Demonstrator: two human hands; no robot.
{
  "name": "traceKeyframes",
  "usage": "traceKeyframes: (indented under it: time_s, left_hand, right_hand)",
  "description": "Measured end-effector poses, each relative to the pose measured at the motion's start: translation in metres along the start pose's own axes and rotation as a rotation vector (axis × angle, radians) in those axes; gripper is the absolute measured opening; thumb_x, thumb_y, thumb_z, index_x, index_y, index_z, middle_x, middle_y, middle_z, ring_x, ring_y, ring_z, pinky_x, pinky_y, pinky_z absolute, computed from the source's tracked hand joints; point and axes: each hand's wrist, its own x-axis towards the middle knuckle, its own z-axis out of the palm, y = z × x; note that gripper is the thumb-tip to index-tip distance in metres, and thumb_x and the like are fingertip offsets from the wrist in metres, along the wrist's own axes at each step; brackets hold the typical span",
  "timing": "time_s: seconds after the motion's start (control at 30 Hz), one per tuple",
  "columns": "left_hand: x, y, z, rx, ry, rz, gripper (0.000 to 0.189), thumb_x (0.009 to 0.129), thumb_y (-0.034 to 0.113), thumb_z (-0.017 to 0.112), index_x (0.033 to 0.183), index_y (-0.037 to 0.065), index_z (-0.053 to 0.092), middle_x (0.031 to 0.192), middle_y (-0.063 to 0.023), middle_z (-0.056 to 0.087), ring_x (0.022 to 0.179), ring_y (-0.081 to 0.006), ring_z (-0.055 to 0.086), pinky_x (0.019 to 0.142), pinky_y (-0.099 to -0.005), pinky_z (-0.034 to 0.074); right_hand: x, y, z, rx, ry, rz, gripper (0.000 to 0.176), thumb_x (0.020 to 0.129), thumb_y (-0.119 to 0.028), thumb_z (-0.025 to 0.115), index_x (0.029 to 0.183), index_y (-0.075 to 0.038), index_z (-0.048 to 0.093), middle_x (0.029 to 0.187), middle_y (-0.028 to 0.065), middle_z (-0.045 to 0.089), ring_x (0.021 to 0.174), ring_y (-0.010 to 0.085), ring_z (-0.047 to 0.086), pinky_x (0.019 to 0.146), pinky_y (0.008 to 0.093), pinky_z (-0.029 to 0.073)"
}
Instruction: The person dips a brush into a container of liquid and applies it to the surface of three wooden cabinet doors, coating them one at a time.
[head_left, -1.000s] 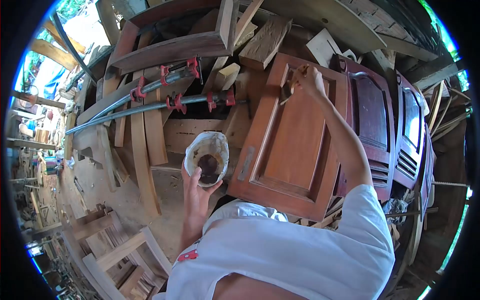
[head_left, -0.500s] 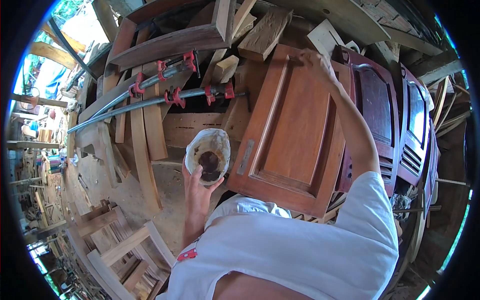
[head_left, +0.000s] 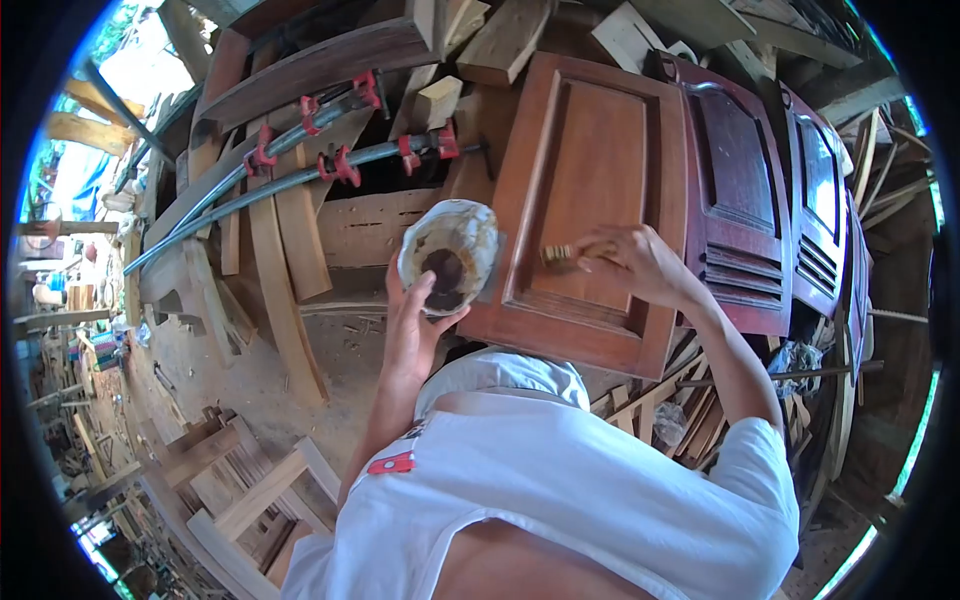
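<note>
My left hand (head_left: 410,318) grips a whitish, stained bowl-like container (head_left: 420,240) from below, with the thumb over its rim. Dark brown liquid (head_left: 445,275) lies at the bottom of it. In my right hand (head_left: 640,262) is a paintbrush (head_left: 556,255), its bristle end pointing left toward the container. Both hands are in front of a reddish-brown wooden panel door (head_left: 590,170), which leans at a slant before me. The brush overlaps the door's lower middle in this view. A bare metal plate is set in the door's left edge, partly hidden behind the container.
Darker red, glossy louvred doors (head_left: 745,190) stand to the right. Two bar clamps (head_left: 290,180) with red jaws rest across boards at the left. Wooden frames (head_left: 250,490) lie at lower left, and wood strips (head_left: 705,425) are piled below the door.
My right hand has come down from the door's top edge to its lower middle, and the brush now shows. The container has shifted right and up, toward the door.
</note>
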Motion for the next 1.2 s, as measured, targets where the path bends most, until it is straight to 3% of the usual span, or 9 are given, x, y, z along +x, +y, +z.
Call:
traceKeyframes:
  time_s: [0.1, 0.3, 0.57, 0.77, 0.83, 0.93, 1.07, 1.13, 1.2]
  left_hand:
    - [0.003, 0.004, 0.005, 0.026, -0.013, -0.002, 0.085, 0.086, 0.034, 0.072, 0.152, 0.025, 0.019, 0.148, -0.0110, 0.030, 0.137, -0.0293, 0.035, 0.091, -0.0564, 0.051]
    - [0.004, 0.004, 0.005, 0.000, -0.051, 0.031, 0.081, 0.088, 0.032, 0.070, 0.152, 0.024, 0.020, 0.144, -0.0101, 0.037, 0.131, -0.0279, 0.044, 0.093, -0.0521, 0.051]
    - [-0.006, -0.003, 0.007, -0.002, 0.012, 0.027, 0.076, 0.092, 0.031, 0.064, 0.153, 0.027, 0.020, 0.146, -0.0086, 0.035, 0.132, -0.0270, 0.044, 0.092, -0.0494, 0.052]
    - [-0.011, -0.007, 0.011, -0.024, 0.087, 0.027, 0.070, 0.095, 0.031, 0.060, 0.153, 0.028, 0.020, 0.147, -0.0093, 0.035, 0.130, -0.0282, 0.047, 0.094, -0.0505, 0.051]
    - [-0.011, -0.007, 0.013, -0.041, 0.088, 0.038, 0.069, 0.095, 0.031, 0.059, 0.152, 0.027, 0.020, 0.147, -0.0094, 0.035, 0.131, -0.0281, 0.046, 0.095, -0.0504, 0.050]
    - [-0.010, -0.007, 0.016, -0.029, 0.088, 0.032, 0.069, 0.095, 0.031, 0.059, 0.152, 0.027, 0.020, 0.147, -0.0096, 0.035, 0.131, -0.0282, 0.046, 0.095, -0.0503, 0.050]
    - [-0.007, -0.003, 0.022, 0.001, 0.063, 0.040, 0.071, 0.095, 0.030, 0.061, 0.153, 0.027, 0.019, 0.147, -0.0099, 0.034, 0.132, -0.0281, 0.045, 0.095, -0.0505, 0.051]
    - [-0.004, -0.002, 0.023, 0.011, 0.042, 0.047, 0.074, 0.093, 0.029, 0.063, 0.153, 0.026, 0.019, 0.148, -0.0101, 0.033, 0.132, -0.0277, 0.044, 0.093, -0.0505, 0.051]
    - [0.000, -0.003, 0.021, 0.021, 0.039, 0.037, 0.076, 0.092, 0.029, 0.064, 0.153, 0.026, 0.019, 0.148, -0.0099, 0.033, 0.133, -0.0275, 0.043, 0.093, -0.0502, 0.052]
  right_hand:
    - [-0.011, -0.011, -0.004, 0.093, -0.114, 0.054, 0.020, 0.089, -0.009, 0.066, 0.105, 0.002, 0.068, 0.093, 0.0099, 0.072, 0.083, 0.0206, 0.071, 0.073, 0.0300, 0.055]
    - [-0.002, 0.019, -0.024, 0.165, -0.021, 0.277, 0.024, 0.091, -0.018, 0.066, 0.095, 0.005, 0.068, 0.084, 0.0093, 0.072, 0.077, 0.0139, 0.068, 0.072, 0.0304, 0.054]
    - [0.075, 0.147, -0.076, 0.019, 0.250, 0.148, 0.024, 0.090, -0.020, 0.067, 0.104, -0.001, 0.069, 0.082, 0.0112, 0.071, 0.077, 0.0158, 0.068, 0.070, 0.0321, 0.053]
    - [0.141, 0.177, -0.098, -0.132, 0.483, -0.016, 0.022, 0.090, -0.018, 0.067, 0.109, -0.008, 0.070, 0.087, 0.0132, 0.072, 0.080, 0.0223, 0.070, 0.074, 0.0347, 0.053]
    - [0.155, 0.178, -0.101, -0.191, 0.554, -0.064, 0.023, 0.090, -0.016, 0.065, 0.111, -0.007, 0.069, 0.092, 0.0157, 0.072, 0.082, 0.0320, 0.069, 0.075, 0.0368, 0.053]
    - [0.160, 0.183, -0.093, -0.294, 0.551, -0.078, 0.023, 0.091, -0.015, 0.063, 0.111, -0.005, 0.069, 0.098, 0.0168, 0.071, 0.088, 0.0363, 0.069, 0.077, 0.0391, 0.054]
    - [0.126, 0.168, -0.069, -0.334, 0.463, -0.183, 0.024, 0.091, -0.015, 0.064, 0.111, -0.003, 0.069, 0.098, 0.0188, 0.071, 0.089, 0.0327, 0.071, 0.077, 0.0392, 0.055]
    - [0.091, 0.135, -0.055, -0.433, 0.373, -0.150, 0.025, 0.092, -0.015, 0.062, 0.113, -0.004, 0.069, 0.099, 0.0186, 0.072, 0.089, 0.0330, 0.071, 0.077, 0.0402, 0.055]
    - [0.055, 0.075, -0.044, -0.282, 0.275, -0.082, 0.021, 0.093, -0.017, 0.063, 0.105, -0.001, 0.068, 0.104, 0.0194, 0.070, 0.090, 0.0358, 0.070, 0.076, 0.0425, 0.056]
